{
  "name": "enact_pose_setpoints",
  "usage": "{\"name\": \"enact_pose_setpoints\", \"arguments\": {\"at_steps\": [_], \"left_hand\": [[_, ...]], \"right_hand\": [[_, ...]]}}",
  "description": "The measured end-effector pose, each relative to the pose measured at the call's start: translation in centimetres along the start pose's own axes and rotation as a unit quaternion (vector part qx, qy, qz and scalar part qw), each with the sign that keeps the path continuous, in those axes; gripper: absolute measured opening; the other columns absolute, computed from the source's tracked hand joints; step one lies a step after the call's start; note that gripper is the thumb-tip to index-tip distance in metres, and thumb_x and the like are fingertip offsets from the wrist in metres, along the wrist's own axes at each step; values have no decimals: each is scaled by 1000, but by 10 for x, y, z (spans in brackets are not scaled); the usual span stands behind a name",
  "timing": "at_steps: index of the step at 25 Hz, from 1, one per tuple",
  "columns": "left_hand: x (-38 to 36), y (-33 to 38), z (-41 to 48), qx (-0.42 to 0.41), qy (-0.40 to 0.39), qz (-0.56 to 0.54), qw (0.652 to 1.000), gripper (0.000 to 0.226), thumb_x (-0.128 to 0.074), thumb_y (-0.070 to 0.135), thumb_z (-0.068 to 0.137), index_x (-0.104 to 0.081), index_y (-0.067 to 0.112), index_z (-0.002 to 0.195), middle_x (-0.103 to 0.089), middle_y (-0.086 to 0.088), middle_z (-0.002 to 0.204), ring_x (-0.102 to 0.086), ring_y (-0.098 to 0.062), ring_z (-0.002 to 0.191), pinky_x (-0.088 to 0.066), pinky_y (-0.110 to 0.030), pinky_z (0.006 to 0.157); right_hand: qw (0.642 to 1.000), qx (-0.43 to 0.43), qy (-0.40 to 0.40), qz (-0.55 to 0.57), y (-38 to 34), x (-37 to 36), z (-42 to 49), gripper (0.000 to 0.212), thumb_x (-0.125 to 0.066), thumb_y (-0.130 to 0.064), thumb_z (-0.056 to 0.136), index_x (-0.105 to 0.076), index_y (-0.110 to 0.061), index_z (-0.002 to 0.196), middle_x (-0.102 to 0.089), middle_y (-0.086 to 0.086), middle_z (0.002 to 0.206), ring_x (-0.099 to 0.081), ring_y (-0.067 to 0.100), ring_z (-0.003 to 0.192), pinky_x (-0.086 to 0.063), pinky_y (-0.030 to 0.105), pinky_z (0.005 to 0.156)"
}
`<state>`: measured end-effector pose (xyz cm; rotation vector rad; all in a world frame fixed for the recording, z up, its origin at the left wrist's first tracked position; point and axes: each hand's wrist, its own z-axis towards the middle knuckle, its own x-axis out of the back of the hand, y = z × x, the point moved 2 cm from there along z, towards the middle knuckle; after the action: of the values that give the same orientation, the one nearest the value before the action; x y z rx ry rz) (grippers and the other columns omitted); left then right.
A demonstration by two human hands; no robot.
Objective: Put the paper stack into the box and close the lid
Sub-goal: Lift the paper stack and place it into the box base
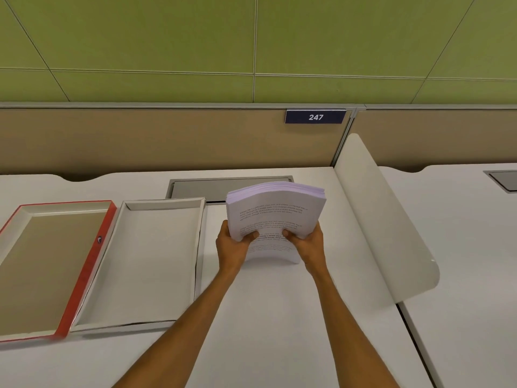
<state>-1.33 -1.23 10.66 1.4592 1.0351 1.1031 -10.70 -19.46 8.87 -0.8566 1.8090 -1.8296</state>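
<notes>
Now, paper stack (275,217): held up off the desk (279,317), printed side facing the camera, top bowed, right of the box.
Left hand (233,245): clamped on the stack's lower left edge, thumb over the front sheet.
Right hand (306,243): clamped on the lower right edge, thumb likewise on the front.
Box (156,264): open white tray lying flat on the desk, left of the hands and apart from them.
Lid (92,264): red-edged, lying inside-up, just beside the box's left wall.
</notes>
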Motion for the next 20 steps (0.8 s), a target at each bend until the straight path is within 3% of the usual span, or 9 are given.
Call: {"name": "enact_pose_setpoints", "arguments": {"at_steps": [3,7,12,16,20], "left_hand": [[7,-8,11,12,-16,-1,1000,70,-92,22,59,-57,20,120,-68,-2,109,-66,-21,99,-61,-43,81],[5,-8,11,19,-31,-6,999,80,-94,25,55,-55,22,124,-68,-4,113,-66,-24,104,-61,-46,82],[0,-15,7,24,-18,-21,999,73,-90,21,63,-55,20,126,-67,-5,115,-65,-26,105,-59,-46,87],[-1,-11,2,28,-5,-25,999,57,-85,14,70,-59,18,121,-68,-3,108,-66,-22,94,-59,-38,81],[6,-3,9,35,-12,6,999,53,-87,24,67,-64,13,113,-72,-5,106,-72,-24,90,-64,-39,72]], "right_hand": [[1000,7,-18,7,-5,9,-1,71,-90,-22,64,-49,-22,122,-63,-1,116,-63,18,109,-61,36,85],[999,0,-36,21,-8,6,-7,74,-89,-18,65,-50,-22,127,-64,-3,116,-64,15,107,-59,23,78],[1000,-5,13,27,-2,-6,-12,69,-87,-17,68,-53,-21,128,-67,0,115,-65,18,106,-60,29,81],[999,-18,39,19,-1,-11,-13,67,-87,-21,67,-53,-21,124,-67,3,115,-65,23,106,-61,42,84],[999,-29,31,-22,-18,-12,-11,58,-85,-24,70,-51,-18,116,-65,-2,108,-66,19,100,-61,35,78]]}}
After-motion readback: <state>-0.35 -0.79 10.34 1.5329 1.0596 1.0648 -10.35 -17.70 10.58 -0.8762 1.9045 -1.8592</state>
